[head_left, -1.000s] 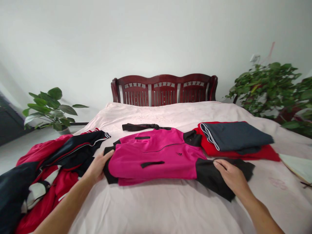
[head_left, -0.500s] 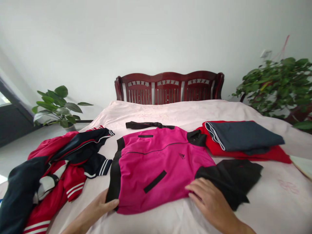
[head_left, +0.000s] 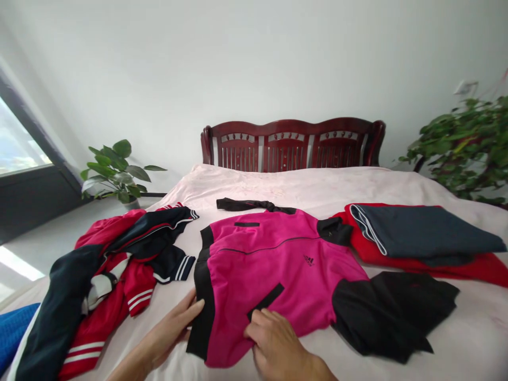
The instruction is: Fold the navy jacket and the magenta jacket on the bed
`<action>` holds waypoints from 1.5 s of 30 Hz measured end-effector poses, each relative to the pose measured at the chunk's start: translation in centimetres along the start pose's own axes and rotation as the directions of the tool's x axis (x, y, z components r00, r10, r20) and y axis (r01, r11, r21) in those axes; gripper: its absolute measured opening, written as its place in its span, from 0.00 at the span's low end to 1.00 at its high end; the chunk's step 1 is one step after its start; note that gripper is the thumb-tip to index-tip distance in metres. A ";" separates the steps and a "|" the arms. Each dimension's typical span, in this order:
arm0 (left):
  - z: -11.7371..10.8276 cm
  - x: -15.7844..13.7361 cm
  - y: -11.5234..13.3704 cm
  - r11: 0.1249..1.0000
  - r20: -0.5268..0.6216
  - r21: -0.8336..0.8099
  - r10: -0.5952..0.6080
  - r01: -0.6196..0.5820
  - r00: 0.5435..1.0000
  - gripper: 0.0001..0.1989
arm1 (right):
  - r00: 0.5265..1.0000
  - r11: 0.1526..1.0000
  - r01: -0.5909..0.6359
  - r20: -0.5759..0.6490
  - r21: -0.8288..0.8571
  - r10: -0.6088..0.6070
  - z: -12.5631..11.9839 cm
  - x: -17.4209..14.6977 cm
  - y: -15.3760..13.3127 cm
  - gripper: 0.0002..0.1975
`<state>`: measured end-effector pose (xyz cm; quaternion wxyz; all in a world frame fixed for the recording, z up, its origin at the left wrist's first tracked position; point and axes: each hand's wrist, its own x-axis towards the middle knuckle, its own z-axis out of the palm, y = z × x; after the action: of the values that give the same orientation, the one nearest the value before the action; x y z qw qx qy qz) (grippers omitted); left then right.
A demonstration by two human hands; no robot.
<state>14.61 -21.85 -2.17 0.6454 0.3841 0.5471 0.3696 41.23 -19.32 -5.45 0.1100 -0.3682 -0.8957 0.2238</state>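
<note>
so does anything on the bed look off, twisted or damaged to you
No damage shows, but the pink jacket looks uneven: its far sleeve lies bunched narrow, while the near sleeve spreads wide and creased. The clothes at the left lie in a tangled heap, unlike the folded stack at the right.

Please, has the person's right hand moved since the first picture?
Yes. Against the headboard, the right hand has moved left and toward the camera, from the black sleeve to the pink jacket's lower pocket.

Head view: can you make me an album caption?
Left hand at hem, right hand at pocket: pink jacket on a bed.
</note>
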 end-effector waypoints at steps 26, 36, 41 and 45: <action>-9.6 9.5 0.9 0.078 -0.304 0.945 0.567 0.317 0.766 0.23 | 0.865 -0.298 0.155 0.016 0.942 0.502 0.6 9.6 3.7 0.21; -5.6 15.1 2.3 0.349 -0.417 0.898 0.493 0.266 0.764 0.32 | 0.893 -0.526 0.111 0.148 0.843 0.426 0.9 9.5 3.6 0.19; -5.9 19.9 4.4 0.603 -0.572 0.757 0.429 0.251 0.699 0.36 | 0.900 -0.512 0.095 0.146 0.854 0.410 0.7 9.1 3.4 0.20; -7.0 21.8 6.1 0.748 -0.611 0.647 0.395 0.145 0.686 0.16 | 0.910 -0.411 0.143 0.044 0.900 0.412 0.8 9.0 3.1 0.21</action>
<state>10.11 1.02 -6.67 0.1751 0.4468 0.8163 0.3215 36.50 -11.23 -7.37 0.4830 -0.2531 -0.2102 0.8115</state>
